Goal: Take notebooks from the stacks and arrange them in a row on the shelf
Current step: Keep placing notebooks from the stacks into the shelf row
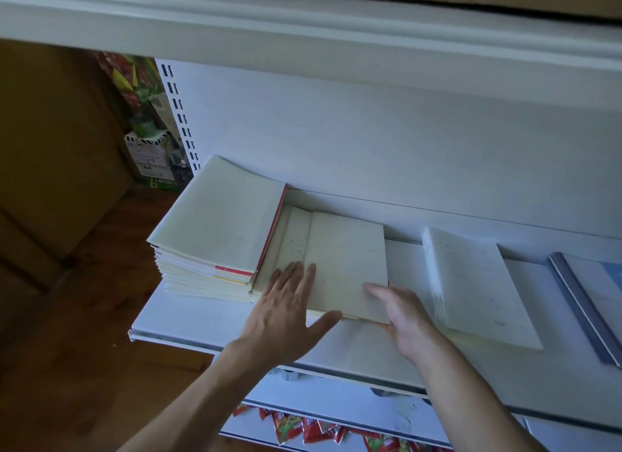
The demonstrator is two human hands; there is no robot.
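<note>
A tall stack of pale notebooks sits at the left end of the white shelf. Beside it lies a low stack whose top notebook is cream-coloured. My left hand lies flat on that notebook's near left part, fingers straight, thumb along its front edge. My right hand grips its near right corner, thumb on top and fingers under. Another notebook stack lies further right on the shelf.
A grey-spined book lies at the shelf's right edge. Red snack packets hang on the shelf below. Another shelf board runs overhead. Cardboard boxes and colourful packets stand to the left over a wooden floor.
</note>
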